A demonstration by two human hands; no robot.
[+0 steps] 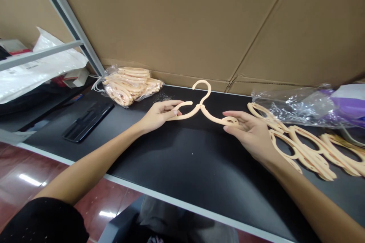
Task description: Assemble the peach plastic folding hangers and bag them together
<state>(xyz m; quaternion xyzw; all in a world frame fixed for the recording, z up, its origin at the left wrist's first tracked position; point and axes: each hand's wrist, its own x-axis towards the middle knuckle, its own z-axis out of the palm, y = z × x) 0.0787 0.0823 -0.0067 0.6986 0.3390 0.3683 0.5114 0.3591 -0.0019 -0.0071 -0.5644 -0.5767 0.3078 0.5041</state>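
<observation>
A cream plastic folding clothes hanger (201,107) is held up over the black tabletop, its hook upward and both arms spread out. My left hand (158,115) pinches the left arm between thumb and fingers. At the other end, my right hand (249,131) grips the tip of the right arm, beside its looped part. Part of each arm end is hidden by my fingers. Several more cream hangers (306,152), folded, lie on the table just right of my right hand.
A clear bag of folded hangers (128,83) sits at the back left, near a dark phone-like slab (88,122). Clear plastic wrap (288,102) and a purple package (342,108) lie at the back right. Cardboard (182,22) walls the back; a metal frame (68,19) stands left.
</observation>
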